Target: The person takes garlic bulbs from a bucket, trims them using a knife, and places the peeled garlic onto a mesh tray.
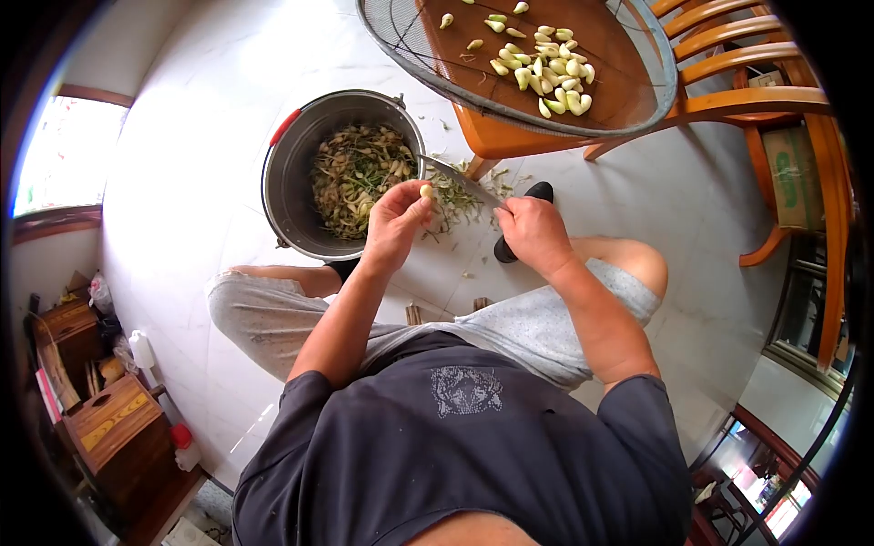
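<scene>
Between thumb and fingers, my left hand (397,221) pinches a small pale bulb (426,191), beside the right rim of a metal bucket (278,196). My right hand (534,233) is closed around the handle of a knife (464,181); its blade points up and left, near the bulb but apart from it. Small bulbs with dry and green stalks (357,177) lie inside the bucket. Several peeled pale bulbs (555,71) rest on a round mesh tray (428,80) at the top.
The mesh tray sits on a wooden chair (501,136). Green and pale trimmings (455,207) litter the tiled floor below my hands. Another wooden chair (824,182) stands at the right. Wooden boxes (114,419) are at the lower left. My knees are spread on both sides.
</scene>
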Demonstrator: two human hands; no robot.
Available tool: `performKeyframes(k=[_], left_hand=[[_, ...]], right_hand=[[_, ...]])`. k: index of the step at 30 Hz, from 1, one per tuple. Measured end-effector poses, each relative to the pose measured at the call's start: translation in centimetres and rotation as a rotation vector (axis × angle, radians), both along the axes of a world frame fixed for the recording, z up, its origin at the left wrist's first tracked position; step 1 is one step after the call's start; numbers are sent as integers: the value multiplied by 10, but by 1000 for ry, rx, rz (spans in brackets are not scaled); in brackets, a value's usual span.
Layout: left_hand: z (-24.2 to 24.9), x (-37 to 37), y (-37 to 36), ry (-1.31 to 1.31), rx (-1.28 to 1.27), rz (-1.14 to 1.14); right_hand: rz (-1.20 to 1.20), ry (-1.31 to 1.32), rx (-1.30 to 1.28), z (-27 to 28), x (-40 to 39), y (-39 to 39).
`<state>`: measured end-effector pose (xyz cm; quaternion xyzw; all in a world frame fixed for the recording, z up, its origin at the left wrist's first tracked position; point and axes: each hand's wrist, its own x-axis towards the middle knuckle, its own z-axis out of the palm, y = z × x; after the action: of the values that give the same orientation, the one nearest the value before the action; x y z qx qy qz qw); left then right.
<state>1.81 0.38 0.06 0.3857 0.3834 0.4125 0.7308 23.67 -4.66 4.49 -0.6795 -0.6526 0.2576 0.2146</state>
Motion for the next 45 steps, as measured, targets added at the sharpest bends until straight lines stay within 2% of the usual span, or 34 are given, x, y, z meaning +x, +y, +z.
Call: performKeyframes(k=[2, 9, 11, 22, 26, 29, 32, 38, 41, 43, 45], left_hand=[[0, 0, 3, -127, -89, 72], [-11, 0, 6, -304, -315, 278], [-13, 1, 5, -330, -353, 277], [-5, 12, -2, -311, -313, 223], [-3, 11, -3, -279, -232, 200], [4, 9, -3, -238, -125, 173], [21, 3, 6, -193, 0, 121], [62, 13, 36, -63, 163, 52], [115, 41, 67, 328, 316, -18], [126, 60, 96, 273, 433, -140], [138, 66, 116, 240, 489, -87]], right_hand=[[3, 5, -57, 5, -2, 3], [-32, 241, 201, 17, -18, -1], [6, 241, 277, 14, -20, -2], [59, 154, 285, 2, -22, -3], [83, 106, 259, 4, -21, -4], [65, -17, 147, -14, -14, -6], [25, -143, -274, -9, 2, -3], [102, -109, -252, -11, 5, -2], [160, -93, -274, -12, 2, -1], [168, -78, -310, -14, -2, -1], [140, -63, -351, -12, -1, -1]])
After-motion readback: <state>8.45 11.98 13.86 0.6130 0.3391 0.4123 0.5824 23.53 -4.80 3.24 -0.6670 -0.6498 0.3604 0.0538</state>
